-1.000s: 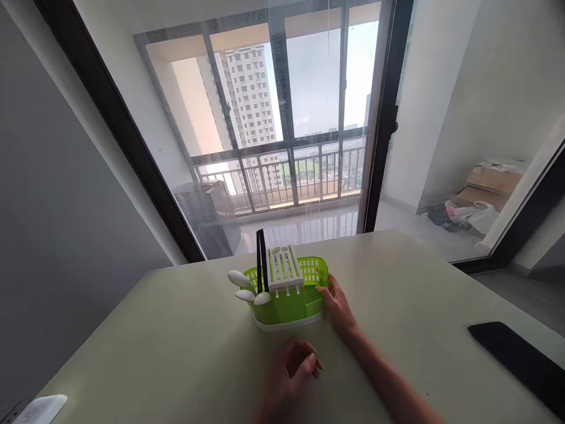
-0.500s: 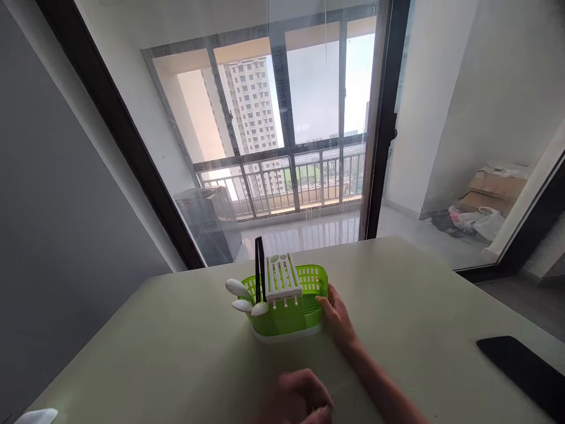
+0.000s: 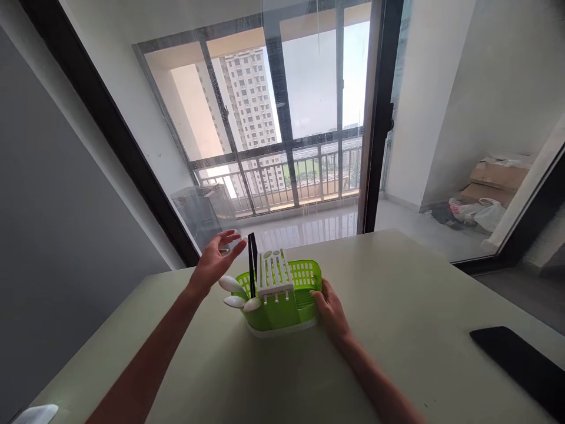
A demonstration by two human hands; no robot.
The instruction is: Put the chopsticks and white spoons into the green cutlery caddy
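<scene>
A green utensil basket (image 3: 278,315) with a white base stands on the table, a white slotted rack (image 3: 274,274) across its middle. Several white spoons (image 3: 231,284) lean out of its left end, beside a pair of black chopsticks (image 3: 252,265) standing upright. My right hand (image 3: 331,309) grips the basket's right end, its thumb over the rim and its other fingers mostly hidden outside. Just left of the chopstick tops, my left hand (image 3: 218,259) hovers above the spoons. Its fingers and thumb are apart, with nothing between them.
The pale table (image 3: 397,294) reaches toward a glass door with a dark frame (image 3: 375,147). A flat black object (image 3: 521,365) lies at the right, and part of a white object (image 3: 39,414) shows at the lower left. Cardboard and bags (image 3: 489,194) are piled beyond the glass.
My left hand has come up from the near edge to the chopstick tops, and its fingers have spread. My right hand stays on the basket. The view has shifted slightly.
</scene>
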